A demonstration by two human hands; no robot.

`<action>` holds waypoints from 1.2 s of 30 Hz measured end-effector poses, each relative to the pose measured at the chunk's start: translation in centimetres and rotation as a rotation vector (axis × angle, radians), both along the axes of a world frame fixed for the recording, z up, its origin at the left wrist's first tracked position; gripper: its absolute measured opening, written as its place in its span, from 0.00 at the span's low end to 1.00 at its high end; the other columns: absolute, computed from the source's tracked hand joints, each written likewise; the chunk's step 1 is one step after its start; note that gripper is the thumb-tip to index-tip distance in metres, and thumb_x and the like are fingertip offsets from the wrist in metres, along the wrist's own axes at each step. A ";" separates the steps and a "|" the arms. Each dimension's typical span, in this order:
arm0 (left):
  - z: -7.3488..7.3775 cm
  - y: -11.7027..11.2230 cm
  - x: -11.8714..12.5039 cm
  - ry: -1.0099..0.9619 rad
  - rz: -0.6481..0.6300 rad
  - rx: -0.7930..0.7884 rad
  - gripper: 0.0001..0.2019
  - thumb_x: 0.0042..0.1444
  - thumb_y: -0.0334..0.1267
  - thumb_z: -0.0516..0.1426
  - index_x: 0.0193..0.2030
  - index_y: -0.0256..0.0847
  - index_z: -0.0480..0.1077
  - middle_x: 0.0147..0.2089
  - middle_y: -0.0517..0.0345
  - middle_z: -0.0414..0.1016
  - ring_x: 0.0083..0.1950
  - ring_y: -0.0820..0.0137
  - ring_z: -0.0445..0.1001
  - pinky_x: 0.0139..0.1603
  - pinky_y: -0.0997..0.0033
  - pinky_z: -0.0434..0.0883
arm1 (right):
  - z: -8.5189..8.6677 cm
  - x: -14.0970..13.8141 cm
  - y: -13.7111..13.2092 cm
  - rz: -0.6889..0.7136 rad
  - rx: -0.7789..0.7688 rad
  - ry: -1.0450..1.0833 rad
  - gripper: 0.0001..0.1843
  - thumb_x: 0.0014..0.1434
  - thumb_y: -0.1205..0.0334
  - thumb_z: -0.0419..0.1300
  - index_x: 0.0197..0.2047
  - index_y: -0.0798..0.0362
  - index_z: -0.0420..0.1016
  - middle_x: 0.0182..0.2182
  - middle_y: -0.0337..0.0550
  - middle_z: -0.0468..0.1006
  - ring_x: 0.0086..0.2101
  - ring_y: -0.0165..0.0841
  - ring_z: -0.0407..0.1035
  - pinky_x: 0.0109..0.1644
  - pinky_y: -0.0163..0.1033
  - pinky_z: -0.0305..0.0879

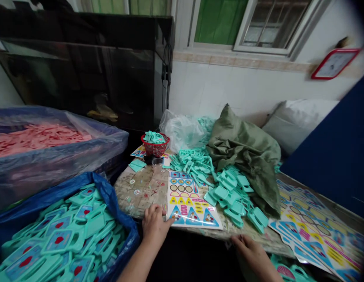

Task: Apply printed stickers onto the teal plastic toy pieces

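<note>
A sticker sheet point(187, 199) with red hearts, circles and blue triangles lies flat at the table's front edge. My left hand point(154, 224) rests on the table beside its lower left corner, thumb stretched to the sheet and fingers apart from the thumb. At the table edge, right of the sheet, my right hand point(250, 247) has its fingertips pressed together; whatever they pinch is too small to make out. Beyond the sheet spreads a pile of turquoise plastic pieces point(231, 194), some with flat panels and handles.
On the left, a blue bag point(111, 196) holds turquoise pieces with heart stickers, behind it a plastic-lined bin of pink pieces point(43, 135). A red basket point(156, 149), a green sack point(243, 143) and more sticker sheets point(317, 223) are on the table. A dark tank point(82, 78) stands behind.
</note>
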State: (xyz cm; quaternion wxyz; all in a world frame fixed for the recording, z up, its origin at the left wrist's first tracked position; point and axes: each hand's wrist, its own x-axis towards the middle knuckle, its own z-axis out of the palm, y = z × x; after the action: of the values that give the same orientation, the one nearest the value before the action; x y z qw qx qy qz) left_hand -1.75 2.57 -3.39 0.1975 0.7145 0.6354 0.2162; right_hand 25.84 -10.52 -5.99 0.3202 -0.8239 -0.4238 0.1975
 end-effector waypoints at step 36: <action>-1.9 -0.7 -1.9 -0.861 -0.010 -0.744 0.27 0.33 0.52 0.67 0.31 0.41 0.58 0.24 0.57 0.78 0.24 0.71 0.75 0.23 0.78 0.67 | 0.6 0.3 2.2 -0.048 -0.163 0.026 0.18 0.53 0.48 0.46 0.19 0.48 0.58 0.15 0.38 0.71 0.22 0.33 0.66 0.29 0.37 0.56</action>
State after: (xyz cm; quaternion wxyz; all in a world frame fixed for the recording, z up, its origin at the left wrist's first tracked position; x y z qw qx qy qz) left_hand -3.64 1.89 -5.29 0.6784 0.4471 0.5274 0.2486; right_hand 26.09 -8.29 -5.43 0.2621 -0.8546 -0.3823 0.2342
